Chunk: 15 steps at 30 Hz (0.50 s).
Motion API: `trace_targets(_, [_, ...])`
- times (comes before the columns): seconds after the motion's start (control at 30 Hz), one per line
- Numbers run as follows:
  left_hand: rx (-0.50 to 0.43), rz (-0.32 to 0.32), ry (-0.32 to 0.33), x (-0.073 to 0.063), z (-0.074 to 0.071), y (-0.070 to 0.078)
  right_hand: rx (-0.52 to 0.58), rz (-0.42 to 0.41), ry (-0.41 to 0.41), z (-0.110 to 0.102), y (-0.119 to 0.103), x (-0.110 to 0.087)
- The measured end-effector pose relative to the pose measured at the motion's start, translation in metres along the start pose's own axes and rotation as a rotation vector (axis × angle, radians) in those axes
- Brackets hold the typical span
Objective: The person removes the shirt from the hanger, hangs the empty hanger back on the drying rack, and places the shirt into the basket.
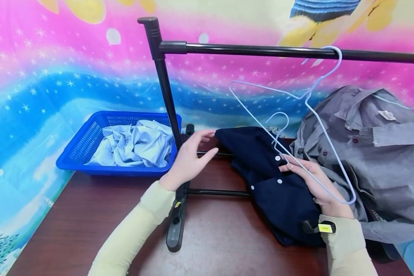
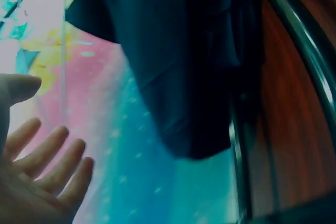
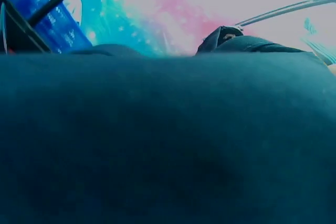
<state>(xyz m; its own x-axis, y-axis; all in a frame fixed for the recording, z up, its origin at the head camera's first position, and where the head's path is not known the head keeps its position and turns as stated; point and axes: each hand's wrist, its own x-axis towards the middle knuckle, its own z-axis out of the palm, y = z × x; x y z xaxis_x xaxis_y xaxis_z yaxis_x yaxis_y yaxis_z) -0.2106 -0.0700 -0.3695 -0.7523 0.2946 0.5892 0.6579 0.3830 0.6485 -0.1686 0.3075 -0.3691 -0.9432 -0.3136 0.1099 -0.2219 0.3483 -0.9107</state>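
My right hand [image 1: 312, 178] grips a navy shirt [image 1: 255, 153] with white buttons at its upper part, thumb on top of the cloth. From the shirt's neck rises the hook of a light-blue wire hanger [image 1: 282, 114]. My left hand [image 1: 193, 155] is beside the shirt's left sleeve end. In the left wrist view the fingers of that hand [image 2: 44, 177] are spread, apart from the dark hanging cloth [image 2: 163, 77]. Navy cloth [image 3: 168, 135] fills most of the right wrist view and hides the right hand there.
A bare light-blue wire hanger [image 1: 317, 82] hangs from the black rack bar [image 1: 248, 50], in front of the right hand. Right of it hangs a grey shirt [image 1: 393, 172]. A blue basket [image 1: 79, 166] with light-blue cloth [image 1: 138, 143] stands left of the rack post [image 1: 167, 92] on the brown table [image 1: 220, 237].
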Motion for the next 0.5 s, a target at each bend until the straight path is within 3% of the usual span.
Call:
trace_targets(0.07, [0.029, -0.072, -0.105, 0.007, 0.011, -0.003, 0.053, -0.004, -0.021, 0.002, -0.001, -0.001])
trace_targets(0.13, [0.045, -0.114, -0.194, 0.015, 0.024, -0.007, 0.174, 0.022, -0.055, 0.003, 0.0, -0.001])
trace_targets(0.27, [0.105, -0.178, -0.334, 0.029, 0.048, -0.015, 0.461, 0.122, -0.104, 0.001, 0.006, 0.002])
trace_targets(0.33, [0.159, -0.21, -0.388, 0.032, 0.058, -0.02, 0.533, 0.165, -0.093, -0.001, 0.01, 0.004])
trace_targets(0.4, [0.226, -0.233, -0.419, 0.034, 0.067, -0.023, 0.541, 0.201, -0.067, -0.003, 0.013, 0.007])
trace_targets(0.5, [0.286, -0.244, -0.423, 0.037, 0.076, -0.026, 0.283, 0.186, 0.0, -0.006, 0.017, 0.012])
